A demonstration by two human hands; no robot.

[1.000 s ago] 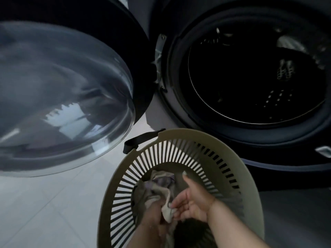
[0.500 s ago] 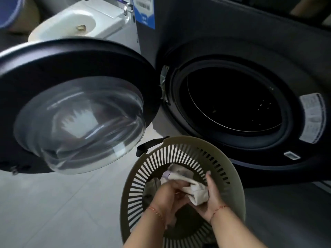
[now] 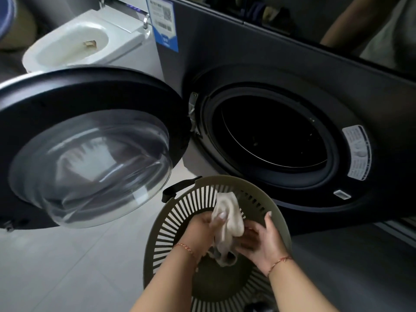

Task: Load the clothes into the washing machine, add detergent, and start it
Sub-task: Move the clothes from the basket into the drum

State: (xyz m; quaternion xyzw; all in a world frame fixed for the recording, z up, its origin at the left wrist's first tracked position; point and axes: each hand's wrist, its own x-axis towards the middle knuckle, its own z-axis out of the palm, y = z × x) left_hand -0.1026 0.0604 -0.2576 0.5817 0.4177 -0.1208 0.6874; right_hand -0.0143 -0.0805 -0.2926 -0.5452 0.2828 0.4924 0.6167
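From the head camera, you hold a bundle of pale cloth (image 3: 229, 218) over the slotted laundry basket (image 3: 177, 224). Your left hand (image 3: 203, 229) grips it with curled fingers; your right hand (image 3: 261, 240) cups it from the other side, thumb raised. The washing machine (image 3: 258, 64) stands just behind the basket, its door (image 3: 90, 140) swung wide to the left, the drum (image 3: 274, 136) dark inside.

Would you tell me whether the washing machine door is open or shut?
Open: the door is swung wide to the left, leaving the drum opening exposed.
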